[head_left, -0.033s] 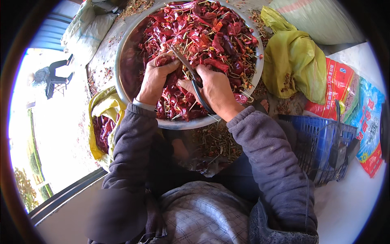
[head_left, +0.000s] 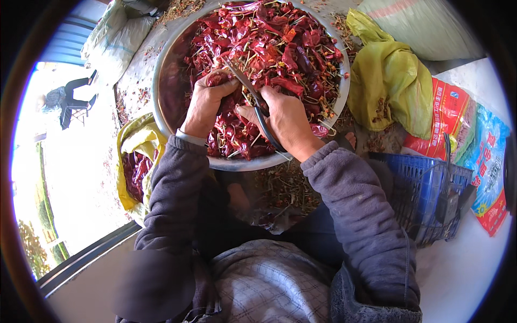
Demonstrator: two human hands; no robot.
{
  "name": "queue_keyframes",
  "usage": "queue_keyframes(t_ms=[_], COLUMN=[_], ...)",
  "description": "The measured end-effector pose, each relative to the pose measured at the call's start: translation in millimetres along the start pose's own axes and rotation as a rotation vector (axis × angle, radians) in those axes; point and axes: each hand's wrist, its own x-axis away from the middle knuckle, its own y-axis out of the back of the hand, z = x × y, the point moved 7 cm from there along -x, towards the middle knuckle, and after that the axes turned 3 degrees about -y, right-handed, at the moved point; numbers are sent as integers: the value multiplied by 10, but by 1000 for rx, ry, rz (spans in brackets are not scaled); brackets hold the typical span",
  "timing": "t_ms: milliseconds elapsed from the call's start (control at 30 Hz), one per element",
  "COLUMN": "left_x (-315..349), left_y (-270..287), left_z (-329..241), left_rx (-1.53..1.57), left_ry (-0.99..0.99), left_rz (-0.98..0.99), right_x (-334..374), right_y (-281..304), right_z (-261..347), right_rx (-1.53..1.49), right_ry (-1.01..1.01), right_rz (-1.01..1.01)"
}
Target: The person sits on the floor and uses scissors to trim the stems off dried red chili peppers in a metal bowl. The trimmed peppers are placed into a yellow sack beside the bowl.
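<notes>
A wide metal basin (head_left: 161, 110) stands in front of me, heaped with dried red chilies (head_left: 269, 40), many with pale stems. Over its near half, my left hand (head_left: 203, 107) is closed round a dried red chili (head_left: 217, 79), mostly covered by the fingers. My right hand (head_left: 288, 119) grips a pair of scissors (head_left: 245, 82) by the dark handles. The blades point up and left, their tips close to my left fingers. Whether the blades touch the held chili, I cannot tell.
To the left sits a yellow sack (head_left: 141, 137) with chilies inside. A yellow-green sack (head_left: 390, 81), a blue plastic basket (head_left: 404, 169) and red and blue plastic bags (head_left: 487, 156) lie right. Stem scraps (head_left: 285, 188) cover the floor below the basin. Another person (head_left: 67, 102) sits far left.
</notes>
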Motion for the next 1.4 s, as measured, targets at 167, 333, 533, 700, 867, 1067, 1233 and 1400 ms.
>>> queue_keyframes(t_ms=[167, 333, 533, 700, 867, 1067, 1233, 1400], left_x=[76, 305, 860, 1346, 1844, 2029, 2001, 1977], left_y=[-53, -74, -69, 1, 67, 116, 184, 220], left_z=[-71, -65, 341, 622, 846, 1026, 1125, 1115], left_rx=[-84, -83, 385, 551, 556, 472, 501, 462], left_ry=[-39, -76, 111, 104, 200, 176, 163, 141], left_rz=[79, 94, 30, -37, -93, -95, -141, -85], right_x=[143, 503, 853, 1265, 1745, 2067, 2020, 2018], right_y=[-162, -304, -343, -200, -321, -500, -651, -687], right_z=[-82, 62, 148, 385, 419, 293, 190, 162], right_rx=[-597, -1197, -822, -61, 101, -12, -103, -70], right_ry=[-278, -503, -409, -49, -30, -86, -126, -124], right_rz=[244, 416, 250, 2, 20, 62, 112, 128])
